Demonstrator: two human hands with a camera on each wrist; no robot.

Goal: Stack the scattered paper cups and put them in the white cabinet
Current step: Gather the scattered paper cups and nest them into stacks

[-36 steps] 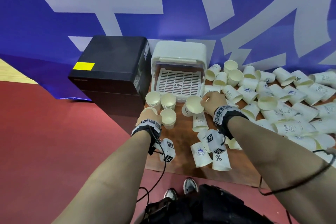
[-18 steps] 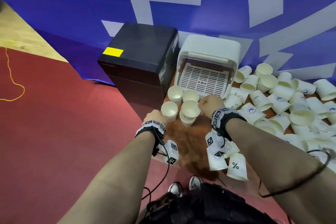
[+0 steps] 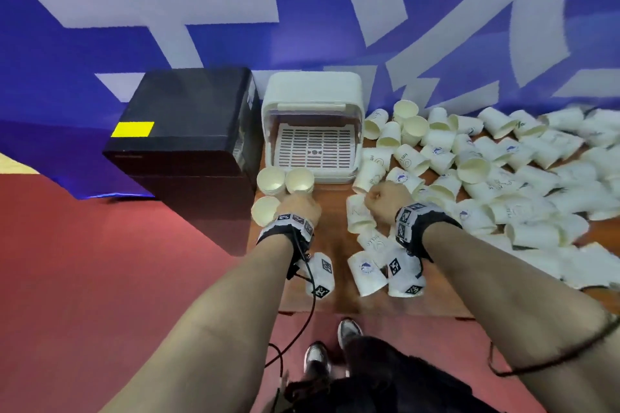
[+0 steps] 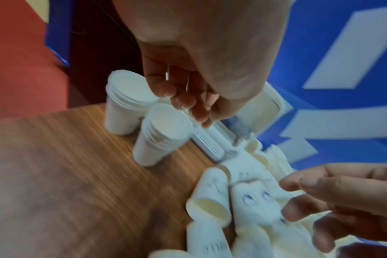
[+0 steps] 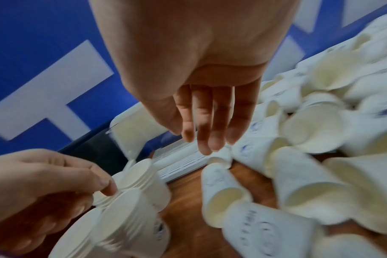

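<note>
A black box (image 3: 188, 124) stood at the left, the white cabinet (image 3: 312, 104) beside it, open. Three stacks of paper cups (image 3: 299, 180) stood upright before the cabinet on the tabletop (image 3: 330, 211). The left hand (image 3: 299, 208) hovered over them, fingers (image 4: 183, 101) loosely curled, holding nothing. The right hand (image 3: 385, 203) hung with straight fingers (image 5: 210, 122) over scattered cups (image 3: 503, 171) lying further right.

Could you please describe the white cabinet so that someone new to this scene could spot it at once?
Find the large black box at the table's far left, against the blue banner. The white cabinet stands immediately right of it, left of the scattered cups. It alone is a rounded white box, open in front and showing a slotted tray.
</note>
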